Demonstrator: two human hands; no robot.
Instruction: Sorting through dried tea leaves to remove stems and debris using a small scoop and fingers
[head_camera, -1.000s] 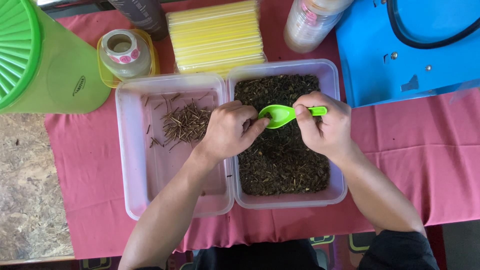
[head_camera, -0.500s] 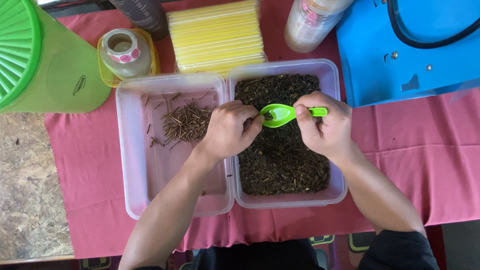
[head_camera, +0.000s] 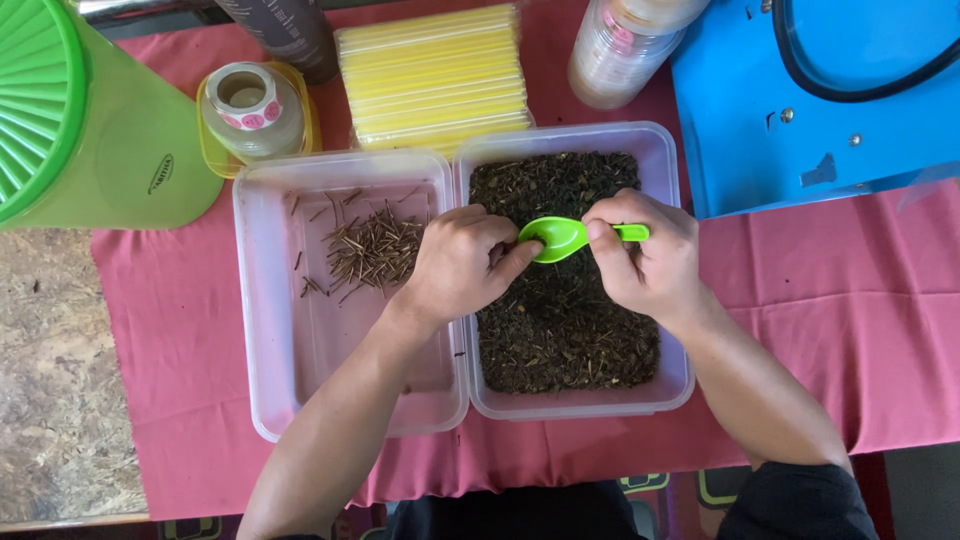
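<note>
Covering most of the surface, a pink cloth (head_camera: 800, 330) runs from the far edge to the near edge, bare speckled board showing at the left.
Blue machine housing (head_camera: 790, 110): far right corner, a black cable looped on top.
Green ribbed container (head_camera: 90, 120): far left corner, lying tilted.
Two clear plastic tubs, side by side and touching, at the middle. Left tub (head_camera: 270, 340): a small scatter of thin brown stems (head_camera: 372, 250) toward its far half. Right tub (head_camera: 676, 385): filled with dark loose-leaf material (head_camera: 560, 340).
Pack of yellow straws (head_camera: 435, 75): far edge, just behind the tubs.
Clear jar (head_camera: 615, 45): far edge, right of the straws.
Small jar with a taped lid (head_camera: 250, 105): in a yellow holder, left of the straws.
Right hand (head_camera: 650, 260): over the right tub, fingers clamped on the handle of a green spoon (head_camera: 560, 237).
Left hand (head_camera: 460, 262): across the seam between the tubs, fingers curled together, thumb tip touching the spoon's bowl. The spoon is held level above the dark material.
</note>
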